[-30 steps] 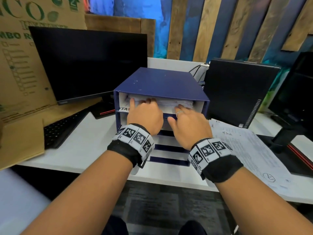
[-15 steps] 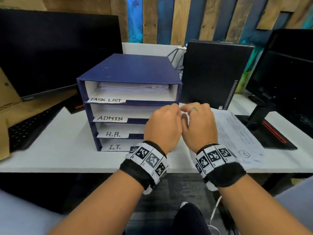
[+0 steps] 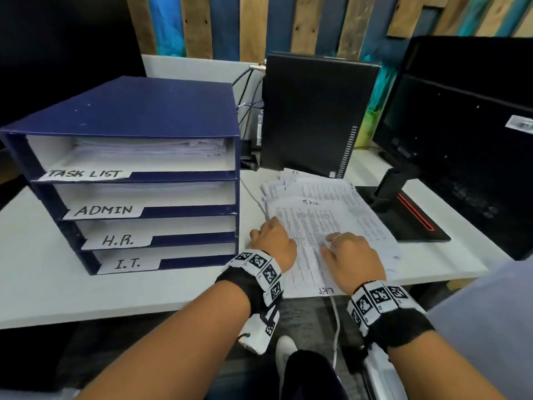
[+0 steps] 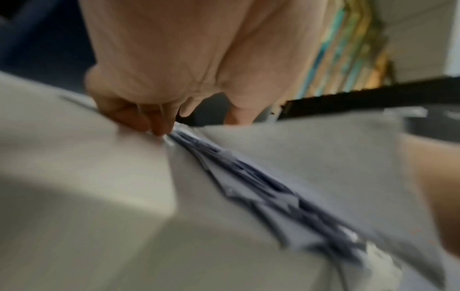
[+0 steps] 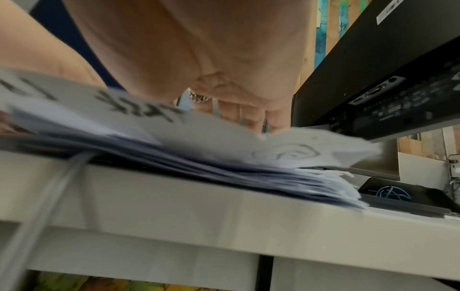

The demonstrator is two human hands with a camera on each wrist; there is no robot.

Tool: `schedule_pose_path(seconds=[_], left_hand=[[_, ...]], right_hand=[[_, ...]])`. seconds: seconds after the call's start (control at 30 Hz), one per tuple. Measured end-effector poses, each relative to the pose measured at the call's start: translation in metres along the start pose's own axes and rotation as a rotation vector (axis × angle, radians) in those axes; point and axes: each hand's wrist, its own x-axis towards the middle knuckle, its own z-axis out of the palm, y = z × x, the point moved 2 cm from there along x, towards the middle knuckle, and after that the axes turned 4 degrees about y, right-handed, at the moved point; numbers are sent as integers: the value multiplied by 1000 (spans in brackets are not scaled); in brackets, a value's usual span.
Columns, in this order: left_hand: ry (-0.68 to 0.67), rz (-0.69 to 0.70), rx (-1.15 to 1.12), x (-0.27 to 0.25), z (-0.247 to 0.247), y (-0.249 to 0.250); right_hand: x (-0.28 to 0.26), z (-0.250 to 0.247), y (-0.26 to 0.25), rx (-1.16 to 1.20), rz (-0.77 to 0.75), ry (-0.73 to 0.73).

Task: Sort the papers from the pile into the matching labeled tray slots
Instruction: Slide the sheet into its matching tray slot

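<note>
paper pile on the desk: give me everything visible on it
The paper pile is a loose, fanned stack of white printed sheets lying flat on the white desk, right of the blue tray, its near edge overhanging the desk. The top sheet bears handwritten "Task" and "List". The left hand touches its left edge; the right hand rests on top.

Black computer case point(image 3: 314, 111), monitor point(image 3: 467, 134)

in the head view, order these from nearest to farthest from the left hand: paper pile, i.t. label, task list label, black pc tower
1. paper pile, touched by the left hand at its left edge
2. I.T. label, bottom slot, to the left
3. TASK LIST label, top slot, up and left
4. black PC tower, behind the pile
</note>
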Motion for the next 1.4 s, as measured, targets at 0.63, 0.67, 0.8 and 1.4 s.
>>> schedule_pose_path(seconds=[0.63,0.67,0.8,1.4], left_hand=[[4,-183,-305,56,0,-35],[6,-191,-300,56,0,-35],[-21,-174,-250,61,2,-35],[-15,-127,-176,57,-4,-33]], right_hand=[[64,-8,76,-31,532,-165],[68,-7,79,-12,555,-163],[72,-9,89,92,578,-104],[69,-24,102,159,496,74]])
